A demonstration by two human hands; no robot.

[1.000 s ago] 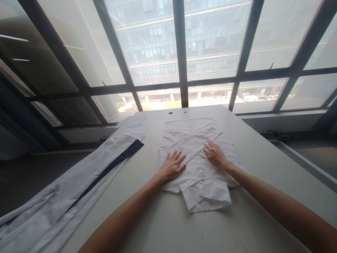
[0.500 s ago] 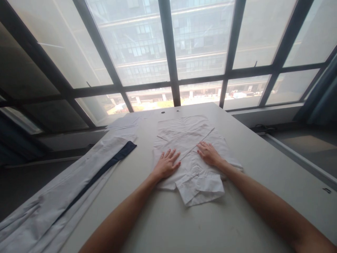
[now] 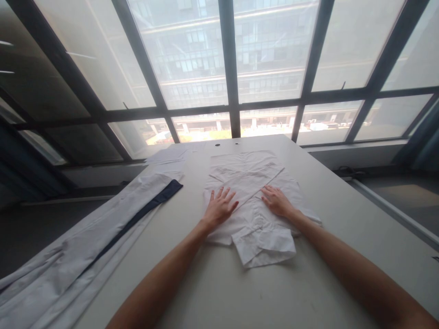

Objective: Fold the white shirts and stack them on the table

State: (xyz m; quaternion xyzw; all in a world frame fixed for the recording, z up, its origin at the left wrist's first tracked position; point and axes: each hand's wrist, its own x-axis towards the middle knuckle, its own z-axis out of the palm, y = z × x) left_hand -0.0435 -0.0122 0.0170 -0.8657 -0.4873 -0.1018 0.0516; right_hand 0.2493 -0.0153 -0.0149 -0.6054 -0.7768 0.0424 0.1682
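Note:
A white collared shirt (image 3: 247, 178) lies folded on the white table (image 3: 212, 292), its collar toward me and its sleeves crossed over the body. My left hand (image 3: 220, 208) rests on the left part of the shirt, palm down with the fingers spread. On the right part, my right hand (image 3: 277, 201) lies flat on the cloth, fingers stretched out and fairly close together. Neither hand grips the fabric. Small creases run across the shirt between the two hands.
Along the table's left side lie long white and light grey garments (image 3: 103, 228) with a dark navy strip (image 3: 147, 208). White sheets (image 3: 168, 157) lie behind them. Large framed windows (image 3: 233, 68) rise beyond the far edge. A dark curtain (image 3: 418, 137) hangs at the right.
The view has shifted slightly, so everything sits a little further right. My left hand's fingers point more upward and look slightly more raised; my right hand stays flat on the shirt.

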